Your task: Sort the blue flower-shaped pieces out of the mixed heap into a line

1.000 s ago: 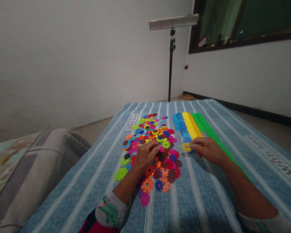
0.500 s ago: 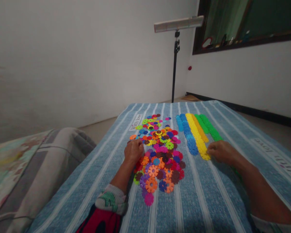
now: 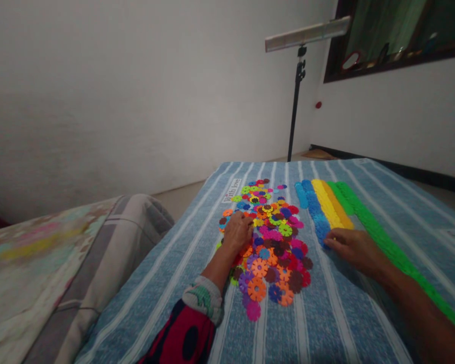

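Notched plastic flower discs (image 3: 265,253) in many colours lie in a long loose pile on the striped cloth. My left hand (image 3: 238,232) rests at the pile's left side, fingers bent together over the discs; what they hold, if anything, is hidden. To the right run overlapping rows of discs: a blue row (image 3: 318,217), a yellow row (image 3: 326,202), an orange-yellow row (image 3: 339,205) and a long green row (image 3: 390,235). My right hand (image 3: 351,247) pinches a blue disc at the near end of the blue row, its wrist beside the green row.
The blue-and-white striped cloth (image 3: 167,303) covers the table, with printed lettering (image 3: 232,191) at its far left. A bed with a grey blanket (image 3: 136,227) stands at the left. Behind the table is a lamp on a black stand (image 3: 294,111), near the wall.
My right hand has moved from the near end of the yellow row to that of the blue row. My left hand has shifted farther over the pile. The view has turned left.
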`<state>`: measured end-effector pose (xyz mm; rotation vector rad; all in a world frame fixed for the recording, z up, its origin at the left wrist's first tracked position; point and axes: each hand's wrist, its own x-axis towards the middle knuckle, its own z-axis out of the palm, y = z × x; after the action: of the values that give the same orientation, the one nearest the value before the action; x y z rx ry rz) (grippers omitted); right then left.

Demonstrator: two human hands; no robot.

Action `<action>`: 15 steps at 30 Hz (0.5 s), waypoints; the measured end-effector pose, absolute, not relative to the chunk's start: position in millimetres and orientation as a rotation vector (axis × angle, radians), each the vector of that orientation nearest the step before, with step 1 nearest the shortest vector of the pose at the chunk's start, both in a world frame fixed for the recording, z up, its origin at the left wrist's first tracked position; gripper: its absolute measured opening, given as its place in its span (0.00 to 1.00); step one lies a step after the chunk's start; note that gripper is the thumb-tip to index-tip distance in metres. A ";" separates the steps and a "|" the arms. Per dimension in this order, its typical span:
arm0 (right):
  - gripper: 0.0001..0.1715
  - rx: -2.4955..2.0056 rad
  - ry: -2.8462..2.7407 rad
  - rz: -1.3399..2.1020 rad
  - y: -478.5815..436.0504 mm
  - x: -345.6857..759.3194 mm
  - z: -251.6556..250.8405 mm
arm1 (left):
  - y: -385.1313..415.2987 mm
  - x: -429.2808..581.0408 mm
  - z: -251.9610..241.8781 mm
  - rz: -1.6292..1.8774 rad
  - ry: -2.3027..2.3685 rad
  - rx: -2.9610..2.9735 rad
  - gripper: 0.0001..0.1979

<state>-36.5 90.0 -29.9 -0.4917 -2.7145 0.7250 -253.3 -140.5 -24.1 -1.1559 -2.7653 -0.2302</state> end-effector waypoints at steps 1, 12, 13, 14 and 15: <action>0.19 -0.483 -2.719 0.727 87.4 -38.0 -32.0 | -139.8 -254.1 -25.4 -0.201 -2.749 -1.185 0.13; 0.19 -0.429 -2.739 0.699 70.1 -45.1 -47.3 | -135.8 -261.4 -32.7 -0.102 -2.703 -1.215 0.11; 0.19 -0.423 -2.737 0.713 68.6 -45.5 -48.0 | -135.1 -260.9 -33.4 -0.089 -2.690 -1.215 0.12; 0.20 -0.419 -2.737 0.725 67.3 -45.8 -48.6 | -134.4 -260.4 -34.2 -0.080 -2.674 -1.219 0.12; 0.20 -0.418 -2.737 0.732 66.1 -46.1 -49.1 | -133.8 -260.1 -35.0 -0.074 -2.656 -1.221 0.13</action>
<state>-46.1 66.1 -49.1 -0.4182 -2.7370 0.7321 -260.1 -133.8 -35.0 -1.2211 -2.6562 -0.0745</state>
